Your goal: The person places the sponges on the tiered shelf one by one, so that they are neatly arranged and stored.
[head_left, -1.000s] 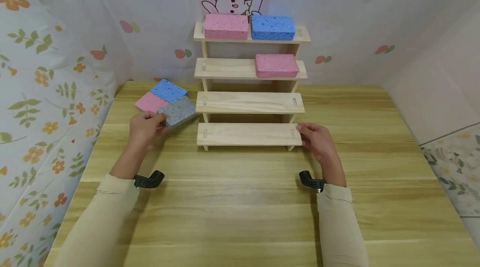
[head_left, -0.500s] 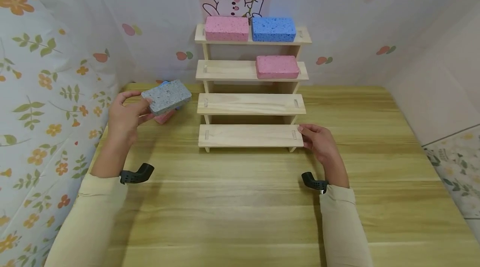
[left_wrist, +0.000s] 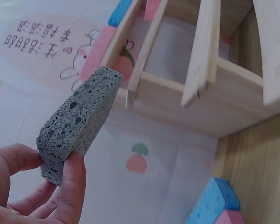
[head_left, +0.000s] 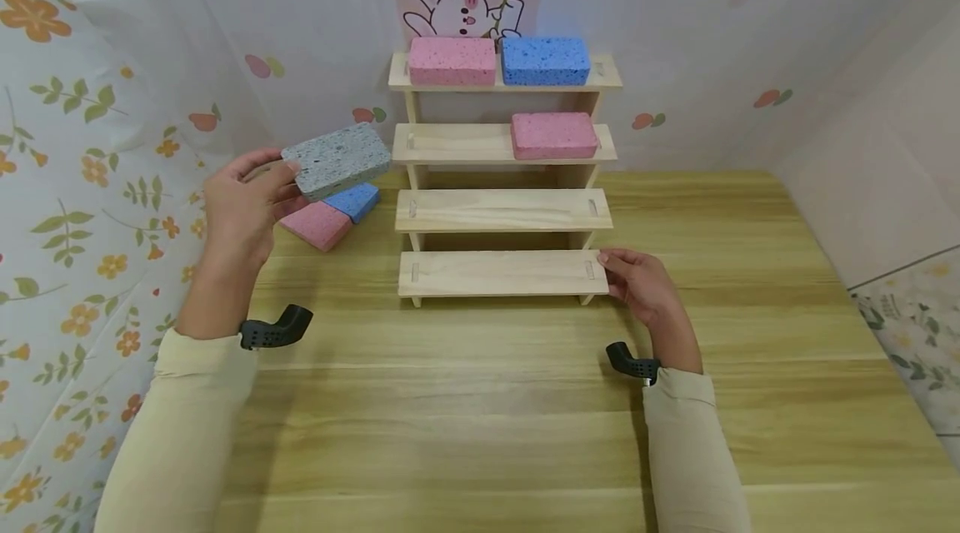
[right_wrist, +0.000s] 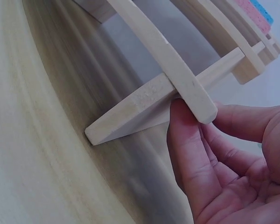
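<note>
My left hand (head_left: 243, 200) pinches a grey sponge (head_left: 337, 160) by its near end and holds it up in the air, left of the stepped wooden shelf (head_left: 504, 273). In the left wrist view the grey sponge (left_wrist: 79, 121) shows dark pores, with thumb and fingers on opposite sides. Below it on the table lie a pink sponge (head_left: 318, 225) and a blue sponge (head_left: 354, 201), partly covered by the raised one. My right hand (head_left: 641, 287) pinches the right end of the lowest shelf board, thumb on top and fingers underneath, as the board (right_wrist: 196, 100) shows in the right wrist view.
On the top step stand another pink sponge (head_left: 452, 62) and another blue sponge (head_left: 545, 61). A further pink sponge (head_left: 553, 136) sits at the right of the second step. Printed cloth (head_left: 690, 33) hangs behind the wooden table (head_left: 480, 416).
My left hand has lifted the grey sponge off the table beside the other two and raised it, tilting its face toward the head camera. The right hand stays on the board.
</note>
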Tool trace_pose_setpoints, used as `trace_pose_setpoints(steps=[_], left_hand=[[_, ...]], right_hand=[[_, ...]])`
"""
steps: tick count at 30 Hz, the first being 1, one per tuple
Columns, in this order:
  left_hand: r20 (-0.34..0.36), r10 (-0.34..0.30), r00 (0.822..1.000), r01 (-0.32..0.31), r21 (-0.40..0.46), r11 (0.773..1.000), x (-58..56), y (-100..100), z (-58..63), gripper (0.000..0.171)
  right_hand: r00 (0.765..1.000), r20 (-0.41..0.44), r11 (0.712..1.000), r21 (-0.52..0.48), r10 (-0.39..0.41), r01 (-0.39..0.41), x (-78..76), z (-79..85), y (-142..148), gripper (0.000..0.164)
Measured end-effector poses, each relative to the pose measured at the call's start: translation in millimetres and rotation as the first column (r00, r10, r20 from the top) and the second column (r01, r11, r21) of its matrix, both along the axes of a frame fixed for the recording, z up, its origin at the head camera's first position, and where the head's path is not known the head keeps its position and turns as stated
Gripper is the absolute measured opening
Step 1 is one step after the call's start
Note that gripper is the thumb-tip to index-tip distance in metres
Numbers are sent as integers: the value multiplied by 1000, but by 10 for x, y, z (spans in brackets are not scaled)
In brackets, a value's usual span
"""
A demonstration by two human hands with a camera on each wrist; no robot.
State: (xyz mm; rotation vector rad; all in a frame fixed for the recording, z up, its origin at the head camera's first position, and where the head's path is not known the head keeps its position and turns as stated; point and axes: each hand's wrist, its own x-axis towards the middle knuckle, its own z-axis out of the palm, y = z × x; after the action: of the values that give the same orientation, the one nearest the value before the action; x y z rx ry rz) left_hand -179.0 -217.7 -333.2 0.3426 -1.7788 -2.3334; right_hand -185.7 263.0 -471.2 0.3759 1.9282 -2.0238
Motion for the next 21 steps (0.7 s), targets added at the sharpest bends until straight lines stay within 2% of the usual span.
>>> trace_pose_setpoints(steps=[6,10,21], left_hand=[[-3,-35,999,35,-23,999,-95,194,110,33],[1,-49,999,49,-64,997,-170,323,142,34],[78,-70,994,81,-141,987,-412,561,229,34]], right_hand=[[1000,10,1000,11,7,-7,0,27,3,27],[1000,13,1000,10,8,-8,14,22,6,24],[1000,10,1000,-2,2,-2,0,22,1,22]])
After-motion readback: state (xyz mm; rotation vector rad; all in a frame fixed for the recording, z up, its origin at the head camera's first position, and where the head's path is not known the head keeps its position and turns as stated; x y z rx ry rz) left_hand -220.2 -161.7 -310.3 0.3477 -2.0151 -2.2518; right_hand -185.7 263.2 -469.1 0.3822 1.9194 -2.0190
